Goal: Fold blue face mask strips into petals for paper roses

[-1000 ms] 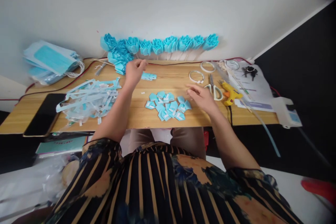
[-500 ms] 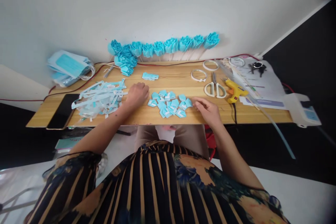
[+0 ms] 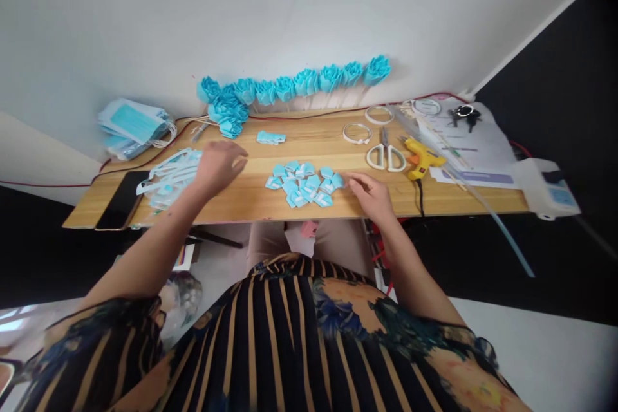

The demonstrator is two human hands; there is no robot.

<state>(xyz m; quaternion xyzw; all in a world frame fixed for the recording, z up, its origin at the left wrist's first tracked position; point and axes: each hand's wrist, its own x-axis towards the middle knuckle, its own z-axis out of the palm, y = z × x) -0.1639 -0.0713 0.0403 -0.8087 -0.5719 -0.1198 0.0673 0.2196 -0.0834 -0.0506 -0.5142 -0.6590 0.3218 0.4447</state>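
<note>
My left hand [image 3: 221, 166] hovers over the right side of a heap of cut mask strips and ear loops [image 3: 170, 177], hiding part of it. Its thumb and fingers are apart, with nothing seen between them. Resting at the right edge of a pile of folded light-blue pieces [image 3: 302, 185], my right hand [image 3: 373, 196] has loosely bent, parted fingers and no visible object in it. Its fingertips lie close to the outermost piece; whether they touch it I cannot tell. Behind the pile lies a small folded blue strip [image 3: 271, 138].
Blue fabric flowers [image 3: 307, 82] line the wall. Face masks [image 3: 135, 122] and a phone [image 3: 121, 199] lie left. To the right are scissors [image 3: 385, 153], a yellow glue gun [image 3: 423, 158], tape rings [image 3: 357, 133], keys [image 3: 466, 117], papers [image 3: 483, 141] and a white bottle [image 3: 550, 188].
My left hand has moved left and lifted from the table beside the blue pieces to over the strip heap, its fingers spreading. My right hand stays by the pile. The view has shifted slightly.
</note>
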